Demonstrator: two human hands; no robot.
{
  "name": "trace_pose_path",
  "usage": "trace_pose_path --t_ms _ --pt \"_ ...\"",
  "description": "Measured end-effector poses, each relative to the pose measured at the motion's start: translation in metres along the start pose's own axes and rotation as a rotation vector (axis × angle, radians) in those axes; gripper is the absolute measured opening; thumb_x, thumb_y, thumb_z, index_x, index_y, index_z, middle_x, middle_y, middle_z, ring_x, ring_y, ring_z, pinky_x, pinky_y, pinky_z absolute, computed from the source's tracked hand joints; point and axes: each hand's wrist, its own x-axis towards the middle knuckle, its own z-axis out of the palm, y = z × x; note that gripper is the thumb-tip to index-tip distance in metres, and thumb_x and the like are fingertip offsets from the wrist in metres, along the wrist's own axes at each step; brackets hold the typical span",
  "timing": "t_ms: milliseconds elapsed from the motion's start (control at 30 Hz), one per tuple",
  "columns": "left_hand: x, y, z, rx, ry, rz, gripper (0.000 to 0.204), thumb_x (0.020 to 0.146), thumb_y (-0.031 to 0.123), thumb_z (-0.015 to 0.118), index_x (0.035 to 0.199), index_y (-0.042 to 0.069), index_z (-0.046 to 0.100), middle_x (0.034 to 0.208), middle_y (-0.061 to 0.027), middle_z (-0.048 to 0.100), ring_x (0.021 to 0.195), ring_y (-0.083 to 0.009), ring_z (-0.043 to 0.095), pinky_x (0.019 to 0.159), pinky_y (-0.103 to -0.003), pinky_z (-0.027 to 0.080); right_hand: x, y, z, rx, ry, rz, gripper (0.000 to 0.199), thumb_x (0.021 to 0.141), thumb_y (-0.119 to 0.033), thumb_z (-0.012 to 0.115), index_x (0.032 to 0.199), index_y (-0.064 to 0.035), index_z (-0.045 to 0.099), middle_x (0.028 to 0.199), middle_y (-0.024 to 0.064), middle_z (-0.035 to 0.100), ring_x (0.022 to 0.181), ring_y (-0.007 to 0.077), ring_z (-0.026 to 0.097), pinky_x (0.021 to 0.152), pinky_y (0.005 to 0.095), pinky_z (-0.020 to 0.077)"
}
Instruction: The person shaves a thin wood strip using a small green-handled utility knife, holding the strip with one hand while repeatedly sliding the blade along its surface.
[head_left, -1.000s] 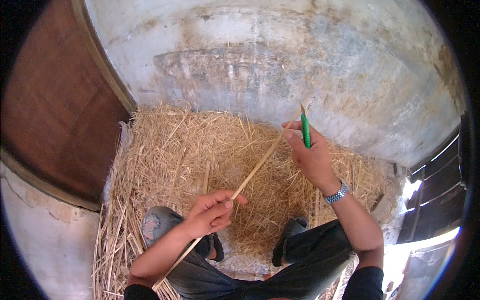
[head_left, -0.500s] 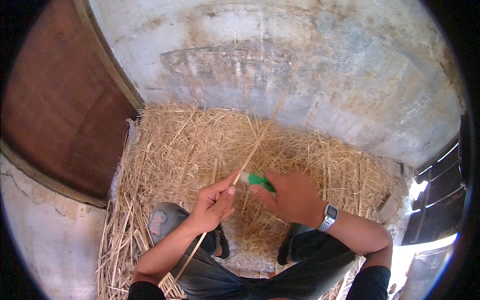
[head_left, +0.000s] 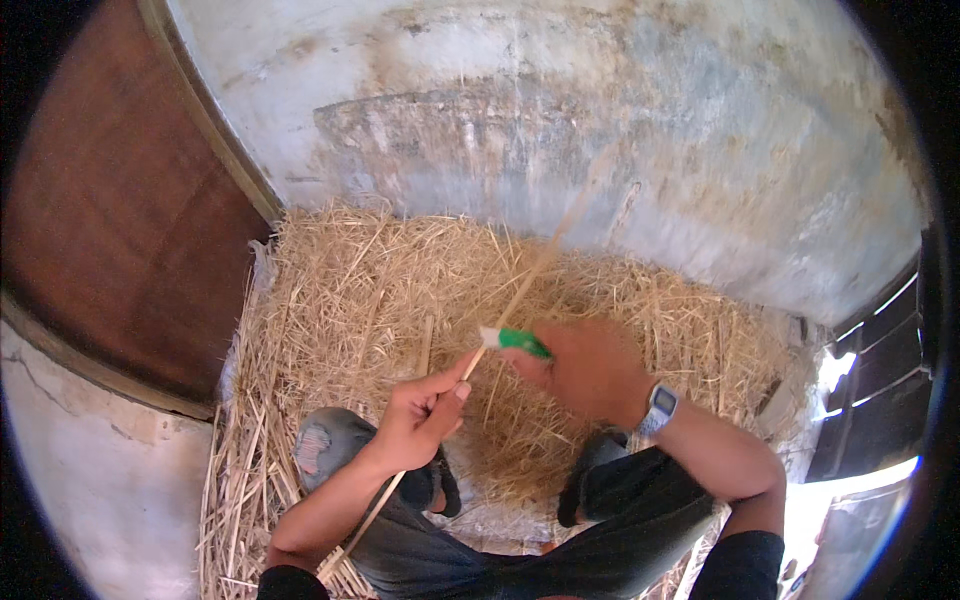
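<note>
Between the thumb and fingers of my left hand (head_left: pixel 420 418) is a long thin bamboo strip (head_left: pixel 525 287). It slants from near my left thigh up toward the wall, its far end blurred. My right hand (head_left: pixel 592 372), partly smeared by motion, is closed round a green-handled knife (head_left: pixel 522 342). The knife's short pale blade lies against the strip just beyond my left fingertips. Most of the handle's rear is hidden in my right fist.
Straw-like shavings and strips (head_left: pixel 400 275) cover the floor around my legs. Ahead rises a stained, pale wall (head_left: pixel 560 100). A brown door-like panel (head_left: pixel 120 200) stands at left, dark slats (head_left: pixel 880 370) at right. Longer strips (head_left: pixel 240 480) lie beside my left leg.
My right hand and the knife have shifted slightly up along the strip, away from my left fingers. The strip's far end has swung a little and blurred. My left hand keeps its hold.
</note>
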Motion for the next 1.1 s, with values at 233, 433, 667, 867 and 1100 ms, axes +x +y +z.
trace_pose_path --t_ms 233,433,667,867,1100 --pt "0.015 -0.004 0.003 -0.043 0.062 0.118 0.045 0.101 0.010 0.052 0.146 0.006 0.043 0.066 0.0089 0.037 0.055 -0.0009 0.030 0.048 -0.020 0.025 0.026 0.024 0.002 -0.080 0.104 -0.042 0.045 0.090 -0.055 0.058 0.081 -0.0108 0.061 0.057 0.0145 0.058 0.054 0.0359 0.061 0.050 0.0463 0.0462" --pt "0.005 0.000 0.008 0.026 0.034 0.091 0.045 0.100 0.009 0.053 0.144 0.005 0.045 0.068 0.0084 0.039 0.056 -0.0009 0.032 0.050 -0.020 0.027 0.049 0.089 -0.018 -0.124 0.374 0.300 0.046 0.093 -0.055 0.052 0.084 -0.0120 0.066 0.056 0.0168 0.060 0.055 0.0366 0.063 0.050 0.0479 0.0490" --pt "-0.003 -0.006 -0.004 0.110 0.026 0.097 0.044 0.100 0.009 0.054 0.143 0.004 0.047 0.066 0.0097 0.038 0.058 -0.0002 0.032 0.050 -0.020 0.028 0.028 0.039 -0.015 -0.016 0.195 0.137 0.044 0.094 -0.048 0.056 0.085 -0.0056 0.067 0.058 0.0184 0.061 0.056 0.0392 0.062 0.053 0.0477 0.0493" --pt "-0.010 -0.014 -0.011 0.146 -0.068 0.148 0.042 0.102 0.008 0.049 0.143 0.002 0.045 0.059 0.0081 0.032 0.047 -0.0017 0.027 0.043 -0.023 0.023 0.048 0.140 -0.033 0.011 0.455 0.471 0.058 0.096 -0.054 0.049 0.082 0.0006 0.066 0.059 0.0223 0.058 0.056 0.0379 0.059 0.059 0.0511 0.0471" --pt "-0.009 -0.017 -0.015 -0.114 -0.078 0.029 0.045 0.102 0.010 0.049 0.147 0.008 0.041 0.062 0.0098 0.031 0.049 -0.0013 0.027 0.045 -0.021 0.025 0.012 0.198 -0.039 0.161 0.579 0.575 0.065 0.101 -0.051 0.041 0.082 0.0073 0.063 0.053 0.0163 0.048 0.050 0.0229 0.046 0.056 0.0407 0.0414"
